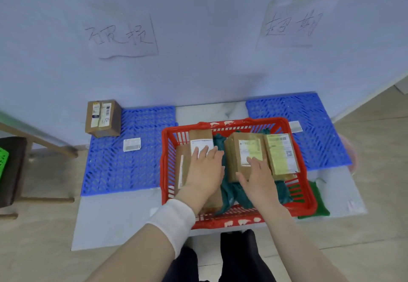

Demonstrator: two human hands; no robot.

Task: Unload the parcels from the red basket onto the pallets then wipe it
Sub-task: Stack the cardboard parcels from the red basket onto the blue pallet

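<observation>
A red basket (304, 202) stands on the floor between two blue pallets. Inside lie several cardboard parcels and a dark green plastic bag (229, 184). My left hand (204, 171) rests flat, fingers straight, on a long labelled parcel (199, 137) at the basket's left. My right hand (257, 178) lies with fingers spread on a brown box (240, 149) in the middle. Beside that box sits another parcel with a yellow-green label (281, 155). The left pallet (123, 166) carries one brown box (102, 118) at its far left corner and a small white label (131, 144).
The right pallet (313, 127) holds a small white label (295, 126). A green cloth (314, 202) lies on the floor right of the basket. Two handwritten paper signs hang on the wall. A dark stool (11, 171) and a wooden table leg stand at the left.
</observation>
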